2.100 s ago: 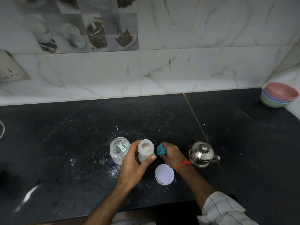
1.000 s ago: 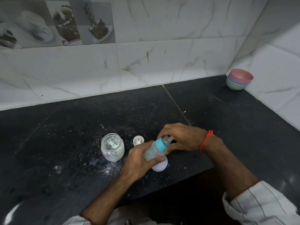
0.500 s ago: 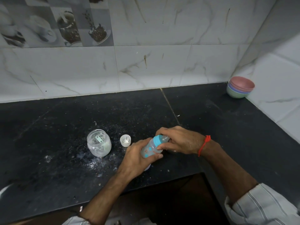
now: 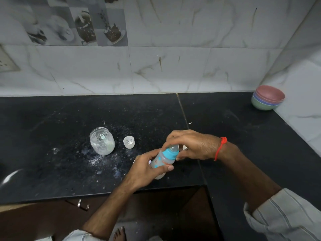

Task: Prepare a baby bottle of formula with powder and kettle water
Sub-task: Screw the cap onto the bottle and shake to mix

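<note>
A clear baby bottle (image 4: 162,160) with a blue collar and teat is tilted to the right above the black counter (image 4: 69,167). My left hand (image 4: 145,168) wraps its body. My right hand (image 4: 192,145) closes over the blue collar and teat at its top. A glass powder jar (image 4: 102,141) with a small scoop inside stands open to the left. A small translucent cap (image 4: 129,142) sits beside the jar. The kettle is hidden behind my right hand; only a sliver of metal shows there.
Spilled white powder (image 4: 93,161) dusts the counter in front of the jar. A stack of coloured bowls (image 4: 267,100) sits in the far right corner against the tiled wall. The counter's front edge runs just below my hands, with a cupboard handle (image 4: 81,205) beneath.
The bottle was upright on the counter with the collar held beside it. Now it is lifted and tilted, collar and teat on its top, my right hand around them. The view has shifted.
</note>
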A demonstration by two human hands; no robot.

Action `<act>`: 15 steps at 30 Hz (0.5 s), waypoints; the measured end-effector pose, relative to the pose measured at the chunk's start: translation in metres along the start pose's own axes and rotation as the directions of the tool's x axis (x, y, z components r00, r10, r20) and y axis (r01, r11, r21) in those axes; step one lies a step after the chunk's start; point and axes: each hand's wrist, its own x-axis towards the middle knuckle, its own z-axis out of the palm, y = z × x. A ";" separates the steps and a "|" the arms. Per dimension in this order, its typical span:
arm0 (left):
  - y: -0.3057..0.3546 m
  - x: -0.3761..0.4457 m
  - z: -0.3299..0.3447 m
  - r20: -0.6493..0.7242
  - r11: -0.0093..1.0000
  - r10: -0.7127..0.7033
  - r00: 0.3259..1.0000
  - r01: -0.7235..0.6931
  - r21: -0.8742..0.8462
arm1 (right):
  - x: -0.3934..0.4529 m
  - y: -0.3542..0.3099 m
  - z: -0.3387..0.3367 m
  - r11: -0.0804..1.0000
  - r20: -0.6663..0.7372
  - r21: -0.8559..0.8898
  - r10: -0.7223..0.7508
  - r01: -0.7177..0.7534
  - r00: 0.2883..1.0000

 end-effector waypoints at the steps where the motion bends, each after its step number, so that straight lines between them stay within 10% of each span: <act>1: 0.000 -0.002 0.004 -0.012 1.000 -0.001 1.000 0.001 0.002 | -0.001 -0.001 -0.001 0.999 0.035 -0.008 0.032 -0.032 0.999; 8: 0.002 -0.011 0.014 -0.044 0.999 -0.008 0.999 0.006 -0.036 | 0.010 -0.017 0.018 0.901 -0.219 -0.230 0.320 -0.368 0.922; 15: -0.005 -0.008 -0.014 -0.009 0.997 0.014 1.000 -0.014 -0.072 | 0.017 -0.019 0.012 0.968 -0.121 0.103 0.242 -0.230 0.963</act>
